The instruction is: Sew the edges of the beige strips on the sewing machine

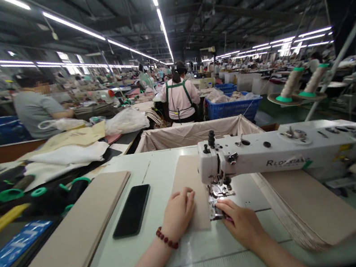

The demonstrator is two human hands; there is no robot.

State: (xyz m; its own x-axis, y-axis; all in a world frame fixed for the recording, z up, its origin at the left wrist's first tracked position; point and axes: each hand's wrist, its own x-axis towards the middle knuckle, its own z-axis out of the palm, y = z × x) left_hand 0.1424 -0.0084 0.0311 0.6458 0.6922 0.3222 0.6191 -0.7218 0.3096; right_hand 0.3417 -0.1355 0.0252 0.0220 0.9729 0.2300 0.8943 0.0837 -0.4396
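A white sewing machine (pixel 290 149) stands on the pale work table (pixel 156 164). Under its needle lies a beige fabric piece (pixel 188 177). My left hand (pixel 177 213), with a red bead bracelet at the wrist, rests palm down on this piece, fingers lying flat and together. My right hand (pixel 242 223) is right below the presser foot (pixel 218 197); its fingers pinch the piece's near edge at the foot.
A black phone (pixel 131 210) lies left of my left hand. Stacks of beige pieces sit at left (pixel 75 235) and right (pixel 313 206). A cloth-lined bin (pixel 195 133) stands behind the table. Thread cones (pixel 289 85) rise at right. Other workers sit and stand further back.
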